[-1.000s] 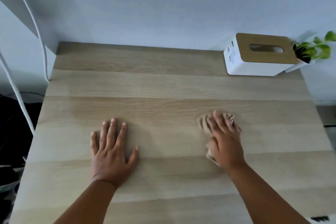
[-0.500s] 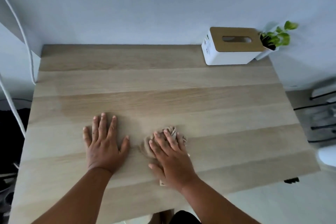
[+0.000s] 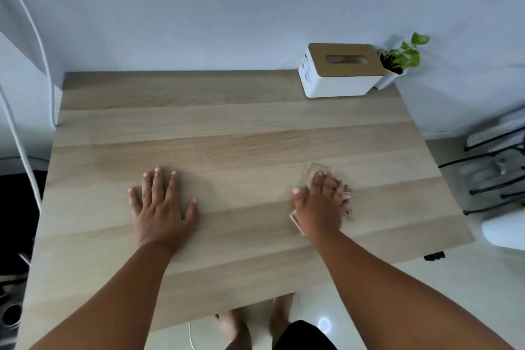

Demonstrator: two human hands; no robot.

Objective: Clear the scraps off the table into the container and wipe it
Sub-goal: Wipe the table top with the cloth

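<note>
A person wipes a wooden desk [image 3: 227, 128], the right hand [image 3: 321, 207] pressing a crumpled beige cloth [image 3: 312, 173] toward the right edge, fingers blurred and spread over it. The left hand [image 3: 162, 204] lies flat and empty, fingers apart, near the middle. No scraps or container show. A wide stroke could carry the cloth off the right edge or nudge the tissue box [image 3: 338, 77] at the far right corner.
</note>
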